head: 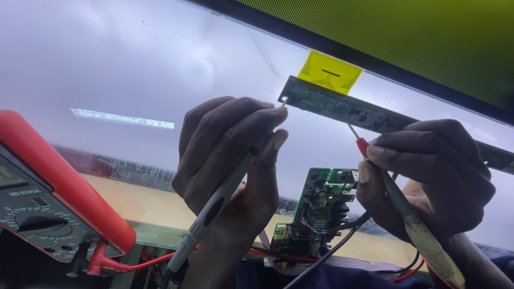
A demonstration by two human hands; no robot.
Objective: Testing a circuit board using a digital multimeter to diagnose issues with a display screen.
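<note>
- Both probes already up at the long narrow circuit strip (361, 107) that runs along the lower edge of the lit screen panel (139, 53); contact looks made or nearly so, reading judged still in hand
- Left hand (231, 152) closed around the black probe (224, 194), tip at the strip's left end
- Right hand (424, 176) closed around the red probe (362, 146), tip touching the strip's underside further right
- Multimeter (23, 188), red-cased, sits at left, dial set, display too faint to make out; red lead (138, 263) plugged in at its base
- Yellow tape tab (329, 71) just above the strip's left end; clear of the tips
- Green circuit board (318, 207) between the wrists, below the strip; black lead (305, 274) trails past it, could snag
</note>
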